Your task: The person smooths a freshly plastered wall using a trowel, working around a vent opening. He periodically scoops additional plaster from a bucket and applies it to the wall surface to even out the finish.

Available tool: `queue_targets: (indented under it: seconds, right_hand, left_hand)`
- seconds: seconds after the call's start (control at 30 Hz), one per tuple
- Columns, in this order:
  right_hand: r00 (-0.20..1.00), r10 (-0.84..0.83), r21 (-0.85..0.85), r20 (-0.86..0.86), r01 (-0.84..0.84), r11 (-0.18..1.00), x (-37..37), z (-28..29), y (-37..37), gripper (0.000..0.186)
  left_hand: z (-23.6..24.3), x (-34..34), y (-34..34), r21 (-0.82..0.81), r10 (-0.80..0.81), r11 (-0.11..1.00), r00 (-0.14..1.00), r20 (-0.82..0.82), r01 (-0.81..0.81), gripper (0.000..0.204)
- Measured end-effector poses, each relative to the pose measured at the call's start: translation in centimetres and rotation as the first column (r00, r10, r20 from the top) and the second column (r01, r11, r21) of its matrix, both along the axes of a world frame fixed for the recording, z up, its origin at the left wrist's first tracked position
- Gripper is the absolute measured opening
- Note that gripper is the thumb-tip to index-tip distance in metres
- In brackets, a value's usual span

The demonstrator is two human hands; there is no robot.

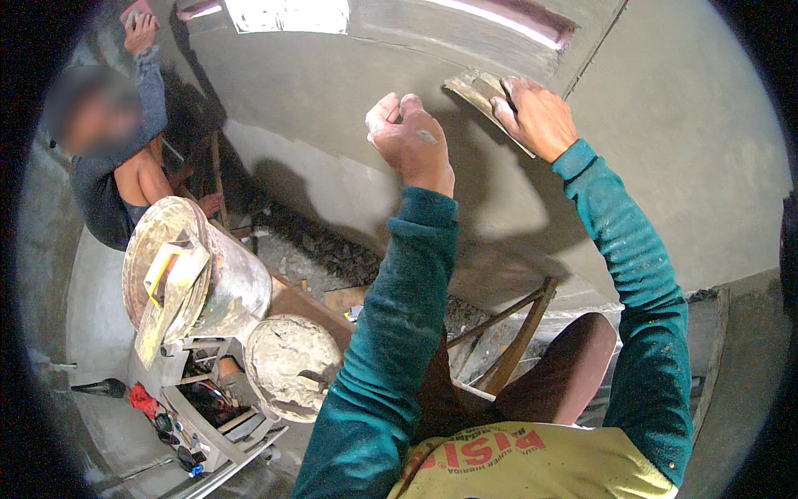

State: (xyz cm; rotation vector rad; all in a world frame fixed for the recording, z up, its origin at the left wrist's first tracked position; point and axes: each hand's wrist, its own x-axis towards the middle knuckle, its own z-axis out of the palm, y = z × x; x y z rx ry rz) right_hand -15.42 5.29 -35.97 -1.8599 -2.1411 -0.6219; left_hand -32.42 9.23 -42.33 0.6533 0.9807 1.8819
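Note:
My right hand (539,116) grips a plastering trowel (486,98), its flat blade angled close to the grey plastered wall (332,91); whether the whole edge touches is not clear. Left of it, my left hand (409,140) is raised before the wall with fingers curled in. A grey smear of plaster sits on its back, and the inside of the fingers is hidden. Down to the left, another trowel (170,274) with a yellow-marked handle lies across a large smeared bucket (243,279). Beside that stands a smaller plaster-caked bucket (287,353).
At the left a co-worker (108,187) sits with one arm raised, holding a pink block (137,10) against the wall. Below, a wooden box (208,441) holds assorted tools. A wooden trestle (519,341) stands near my knee, and rubble (316,249) lies along the wall's foot.

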Motion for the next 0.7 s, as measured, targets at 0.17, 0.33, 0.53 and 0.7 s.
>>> queue_targets:
  seconds: [0.17,0.33,0.53,0.7]
  right_hand:
    - [0.999,-0.016,0.008,0.045,0.016,1.0,1.2,-0.3,-0.3,0.039]
    - [0.999,-0.009,0.004,0.049,0.008,1.0,1.7,-0.2,-1.1,0.04]
    - [0.999,0.011,0.025,0.034,-0.012,1.0,2.8,-0.6,-1.7,0.041]
    - [1.0,0.001,0.014,0.029,-0.001,1.0,3.1,-0.3,-3.2,0.04]
  left_hand:
    - [1.2,0.1,-1.2,-0.003,-0.073,0.997,0.996,0.058,0.073,0.031]
    - [0.9,0.5,-1.2,0.008,-0.058,0.998,0.998,0.037,0.058,0.029]
    - [1.2,0.5,-1.4,0.061,-0.125,0.991,0.985,0.115,0.118,0.023]
    - [0.5,0.3,-1.1,0.108,-0.178,0.98,0.977,0.117,0.166,0.025]
